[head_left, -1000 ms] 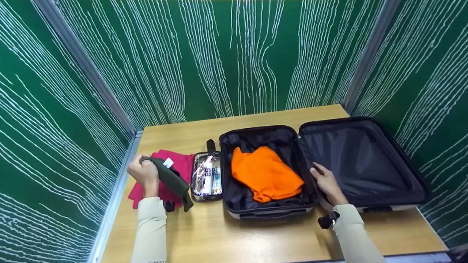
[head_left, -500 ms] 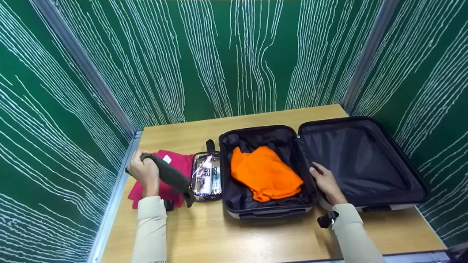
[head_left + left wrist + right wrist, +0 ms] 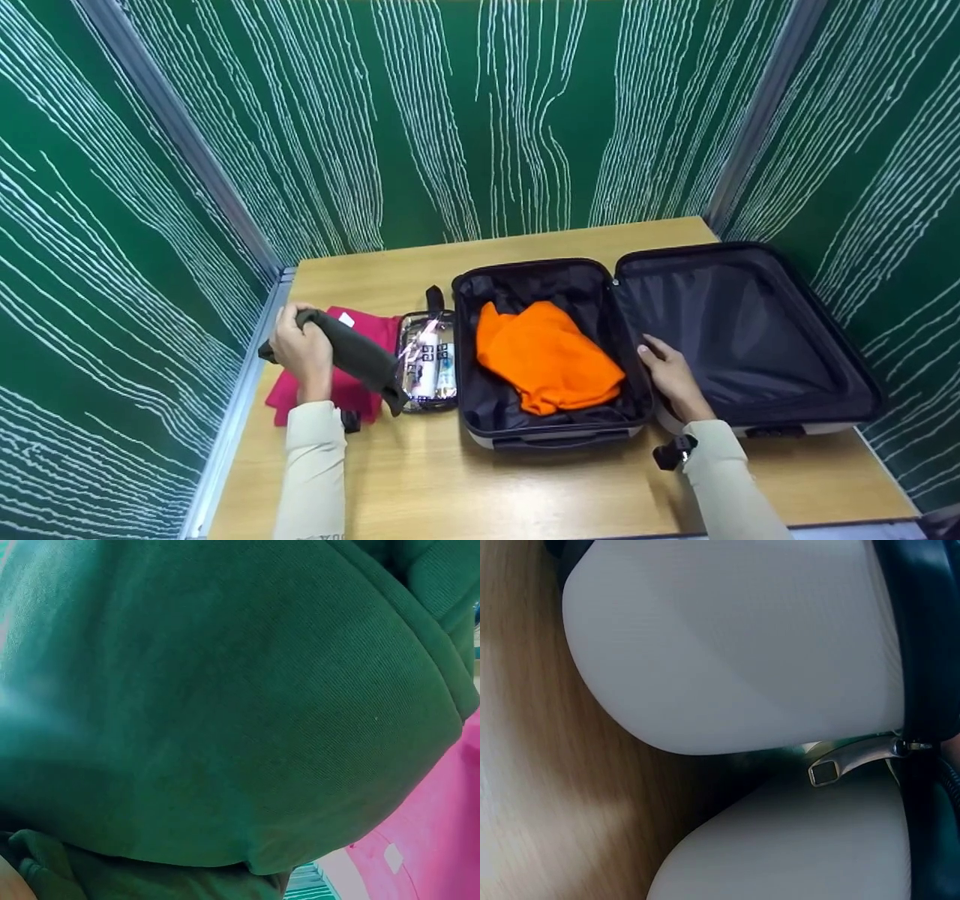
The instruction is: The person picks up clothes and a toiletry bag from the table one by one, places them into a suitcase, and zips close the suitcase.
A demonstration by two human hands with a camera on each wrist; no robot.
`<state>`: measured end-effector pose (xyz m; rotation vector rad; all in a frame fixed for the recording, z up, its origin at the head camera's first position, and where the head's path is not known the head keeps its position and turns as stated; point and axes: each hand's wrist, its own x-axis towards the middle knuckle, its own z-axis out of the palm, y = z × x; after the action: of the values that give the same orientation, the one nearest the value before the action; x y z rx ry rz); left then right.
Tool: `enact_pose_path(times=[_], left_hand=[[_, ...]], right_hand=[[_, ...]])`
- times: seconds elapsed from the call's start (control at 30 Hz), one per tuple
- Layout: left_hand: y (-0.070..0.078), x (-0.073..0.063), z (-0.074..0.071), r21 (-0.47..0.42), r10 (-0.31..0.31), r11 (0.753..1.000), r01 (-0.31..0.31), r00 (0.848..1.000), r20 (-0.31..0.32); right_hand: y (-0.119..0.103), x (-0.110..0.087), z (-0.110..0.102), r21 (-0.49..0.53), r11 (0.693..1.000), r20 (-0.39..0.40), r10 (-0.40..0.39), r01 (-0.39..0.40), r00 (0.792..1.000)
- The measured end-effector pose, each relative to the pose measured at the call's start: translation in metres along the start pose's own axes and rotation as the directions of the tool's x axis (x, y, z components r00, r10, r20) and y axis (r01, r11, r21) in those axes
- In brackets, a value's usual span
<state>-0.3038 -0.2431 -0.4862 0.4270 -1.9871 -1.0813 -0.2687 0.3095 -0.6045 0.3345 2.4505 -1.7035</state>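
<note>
In the head view my left hand (image 3: 302, 346) grips a folded dark green garment (image 3: 356, 356), held over a pink garment (image 3: 360, 322) and slanting down toward a clear toiletry pouch (image 3: 427, 360). The green cloth (image 3: 240, 705) fills most of the left wrist view. An open suitcase (image 3: 517, 433) lies with a crumpled orange garment (image 3: 547, 360) in its left half. My right hand (image 3: 675, 379) rests where the two halves meet, fingers extended. The right wrist view shows the pale suitcase shell (image 3: 735, 645) and a metal zipper pull (image 3: 855, 760).
The suitcase lid (image 3: 750, 337) lies opened out to the right, near the table's right edge. Green walls with white wavy lines (image 3: 510, 112) enclose the wooden table (image 3: 525, 495) at the back and sides. The pouch stands close against the suitcase's left side.
My left hand has lifted the green garment slightly and shifted it right, so its lower end now overlaps the pouch. The right hand stays at the suitcase.
</note>
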Motion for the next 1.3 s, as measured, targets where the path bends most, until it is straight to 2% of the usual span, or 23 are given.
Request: enact_pose_path(times=[0.23, 0.5, 0.63, 0.77, 1.0, 1.3], left_hand=[[0.002, 0.000, 0.000, -0.004, 0.012, 1.000, -0.012, 1.000, -0.006], [0.009, 0.001, 0.005, -0.105, 0.107, 0.989, -0.107, 0.994, -0.005], [0.012, 0.000, 0.008, -0.127, 0.128, 0.984, -0.126, 0.992, 0.007], [0.016, -0.001, 0.010, -0.110, 0.131, 0.986, -0.128, 0.991, 0.021], [0.028, -0.003, 0.012, -0.062, 0.061, 0.996, -0.057, 0.996, 0.061], [0.044, -0.002, 0.014, -0.016, 0.116, 0.993, -0.115, 0.991, 0.072]], right_hand=[[-0.001, 0.001, 0.000, -0.006, 1.000, 0.002, 0.005, -0.005, 1.000], [-0.001, 0.002, -0.001, -0.015, 1.000, 0.009, 0.010, -0.010, 1.000], [-0.001, 0.002, -0.001, -0.025, 1.000, 0.009, 0.017, -0.017, 1.000], [0.000, 0.002, 0.000, -0.021, 1.000, 0.006, 0.013, -0.013, 1.000], [-0.001, 0.000, 0.000, 0.000, 1.000, 0.006, -0.004, 0.004, 1.000], [0.000, 0.001, -0.001, 0.006, 1.000, 0.009, -0.004, 0.004, 1.000]])
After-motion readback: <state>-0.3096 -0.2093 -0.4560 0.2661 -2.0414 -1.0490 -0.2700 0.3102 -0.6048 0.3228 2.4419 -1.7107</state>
